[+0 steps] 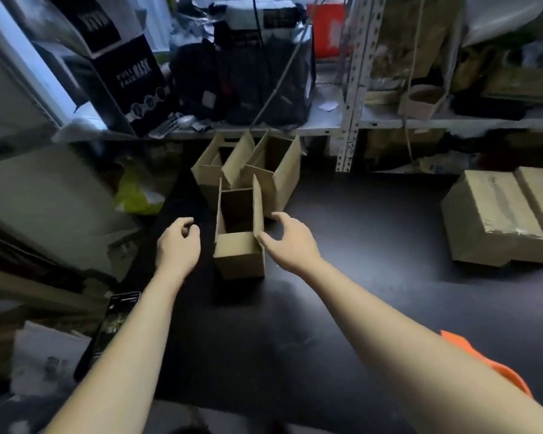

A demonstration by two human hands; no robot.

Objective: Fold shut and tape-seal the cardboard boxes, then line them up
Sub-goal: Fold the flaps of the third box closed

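Observation:
A small open cardboard box [239,256] stands on the dark floor [342,308] in the middle, its side flaps upright. Behind it stand two more open boxes, one at the back left [209,177] and one at the back right [284,178], flaps up. My left hand [178,244] hovers just left of the near box with fingers loosely curled, holding nothing. My right hand [287,242] is at the box's right side, its thumb at the right flap's lower edge and its fingers spread beside the flap.
A phone [112,327] lies on the floor at the left. Taped cardboard boxes [496,214] sit at the right. A metal shelf [355,89] with dark bags and boxes runs along the back. Flat cardboard and a yellow bag [135,195] crowd the left side.

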